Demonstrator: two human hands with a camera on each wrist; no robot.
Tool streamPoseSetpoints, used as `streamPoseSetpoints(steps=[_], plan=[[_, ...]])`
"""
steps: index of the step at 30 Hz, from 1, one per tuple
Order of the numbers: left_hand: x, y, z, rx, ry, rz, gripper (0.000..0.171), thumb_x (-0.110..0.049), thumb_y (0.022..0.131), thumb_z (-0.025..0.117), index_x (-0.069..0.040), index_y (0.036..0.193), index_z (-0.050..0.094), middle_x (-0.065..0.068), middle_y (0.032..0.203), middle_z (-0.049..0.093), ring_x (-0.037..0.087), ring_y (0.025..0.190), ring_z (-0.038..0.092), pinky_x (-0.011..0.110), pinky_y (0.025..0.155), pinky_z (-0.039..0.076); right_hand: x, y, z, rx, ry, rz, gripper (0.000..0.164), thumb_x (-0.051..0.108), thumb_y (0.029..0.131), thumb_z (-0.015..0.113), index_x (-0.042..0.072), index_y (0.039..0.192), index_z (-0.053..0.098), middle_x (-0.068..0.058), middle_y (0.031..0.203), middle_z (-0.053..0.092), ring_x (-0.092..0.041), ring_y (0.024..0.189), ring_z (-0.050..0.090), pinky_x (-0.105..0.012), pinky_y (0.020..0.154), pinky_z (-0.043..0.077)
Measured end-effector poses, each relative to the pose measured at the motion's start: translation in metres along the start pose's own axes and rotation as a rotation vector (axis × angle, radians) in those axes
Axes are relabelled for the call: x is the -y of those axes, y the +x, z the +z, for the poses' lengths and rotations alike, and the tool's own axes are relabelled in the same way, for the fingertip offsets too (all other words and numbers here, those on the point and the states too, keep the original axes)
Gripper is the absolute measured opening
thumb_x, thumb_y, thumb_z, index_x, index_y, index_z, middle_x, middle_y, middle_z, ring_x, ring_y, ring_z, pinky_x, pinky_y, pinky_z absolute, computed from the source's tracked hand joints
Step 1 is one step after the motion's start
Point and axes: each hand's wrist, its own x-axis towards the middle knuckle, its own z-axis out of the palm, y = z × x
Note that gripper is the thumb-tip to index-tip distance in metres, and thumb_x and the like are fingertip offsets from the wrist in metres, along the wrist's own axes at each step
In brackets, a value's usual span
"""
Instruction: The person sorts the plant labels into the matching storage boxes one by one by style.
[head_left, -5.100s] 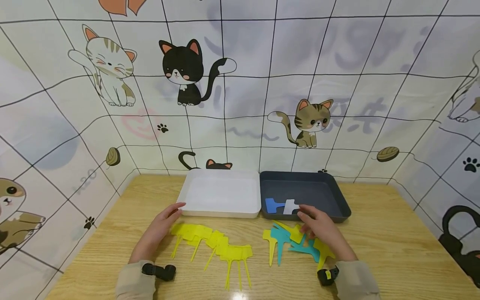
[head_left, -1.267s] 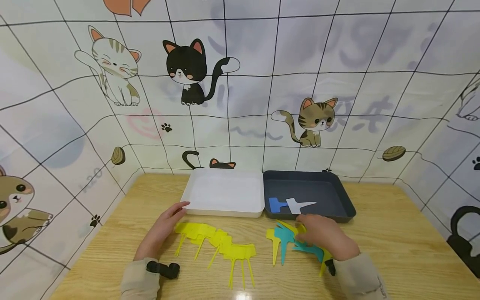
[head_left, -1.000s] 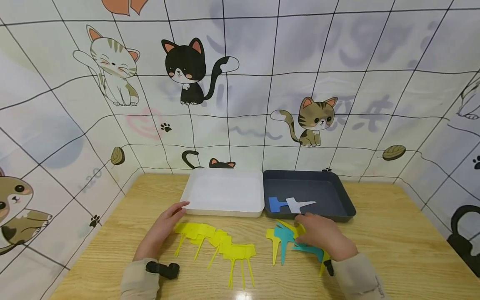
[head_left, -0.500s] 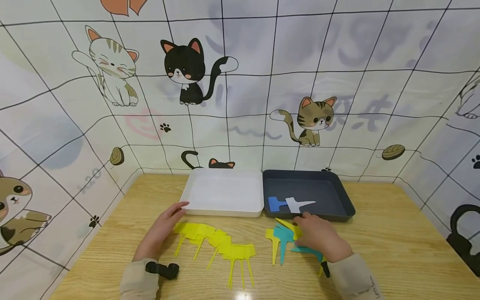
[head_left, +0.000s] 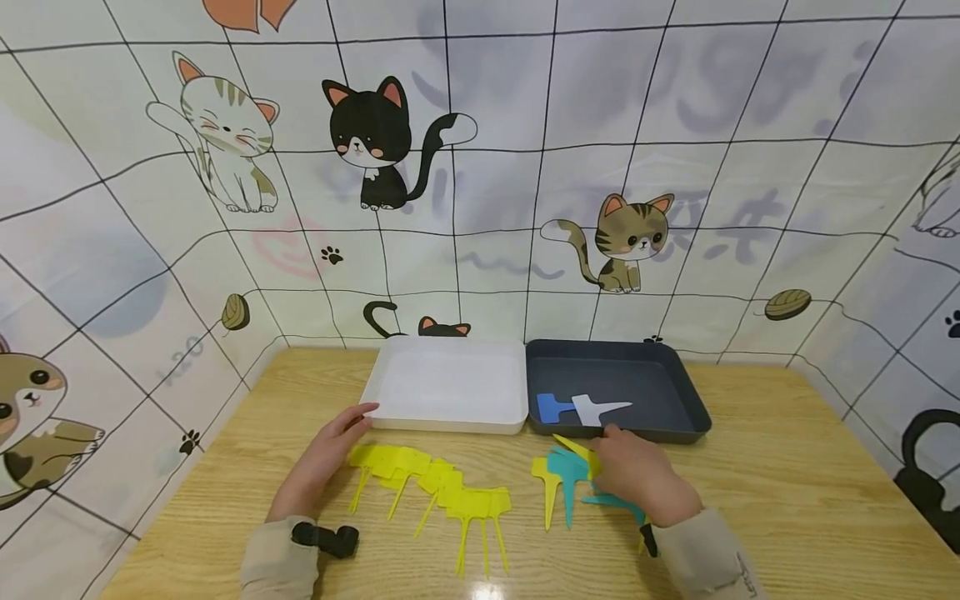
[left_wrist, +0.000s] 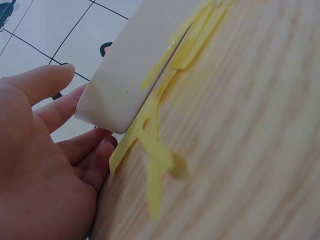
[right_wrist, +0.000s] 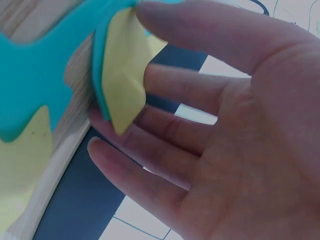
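My right hand [head_left: 645, 472] pinches a yellow T-shaped plant label [right_wrist: 122, 70] between thumb and fingers, over a loose pile in front of the dark tray [head_left: 622, 379]. A teal label edge shows right behind that yellow one in the right wrist view. Left of the hand lie another yellow label [head_left: 547, 487] and teal labels [head_left: 568, 473]; the palm hides part of the pile. My left hand [head_left: 330, 446] touches the front left corner of the white tray [left_wrist: 117, 95], its fingers relaxed. Beside it, several yellow plant labels [head_left: 480, 502] lie in an overlapping row.
Inside the dark tray are a blue label [head_left: 551, 409] and a white label [head_left: 596, 410]. Both trays stand side by side at the back of the wooden table [head_left: 780, 467], against a cat-printed cloth [head_left: 495, 192]. The white tray holds nothing.
Since the earliest frame, my right hand has let go of the white label in the dark tray and dropped to the pile. A yellow label there has shifted slightly; my left hand stays put.
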Motion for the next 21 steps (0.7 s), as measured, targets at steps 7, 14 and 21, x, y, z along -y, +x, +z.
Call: streamPoseSetpoints(steps=[7, 14, 21], plan=[[0.0003, 0.0003, -0.0001, 0.009, 0.0, 0.012, 0.044, -0.049, 0.092, 0.047, -0.03, 0.131, 0.046, 0.0, 0.148, 0.029, 0.025, 0.138, 0.019, 0.054, 0.111, 0.013, 0.0017, -0.0003, 0.0019, -0.019, 0.018, 0.017, 0.029, 0.012, 0.075, 0.067, 0.003, 0.102, 0.066, -0.008, 0.087, 0.052, -0.02, 0.07, 0.048, -0.035, 0.059, 0.043], [-0.0006, 0.0011, 0.0002, 0.004, -0.008, -0.003, 0.042, -0.047, 0.092, 0.047, -0.03, 0.131, 0.046, 0.0, 0.148, 0.029, 0.025, 0.138, 0.019, 0.054, 0.111, 0.012, 0.0018, 0.0, 0.0034, -0.105, 0.028, 0.01, 0.004, 0.01, 0.08, 0.066, 0.011, 0.083, 0.063, -0.002, 0.075, 0.049, -0.016, 0.061, 0.043, -0.029, 0.053, 0.038], [-0.0016, 0.0002, 0.001, 0.006, 0.0, 0.007, 0.042, -0.046, 0.093, 0.047, -0.029, 0.131, 0.047, 0.0, 0.148, 0.03, 0.025, 0.138, 0.019, 0.053, 0.111, 0.012, -0.0007, -0.0005, 0.0039, -0.133, 0.112, -0.055, 0.013, 0.007, 0.082, 0.065, 0.014, 0.075, 0.058, 0.004, 0.068, 0.049, -0.013, 0.06, 0.042, -0.027, 0.054, 0.036]])
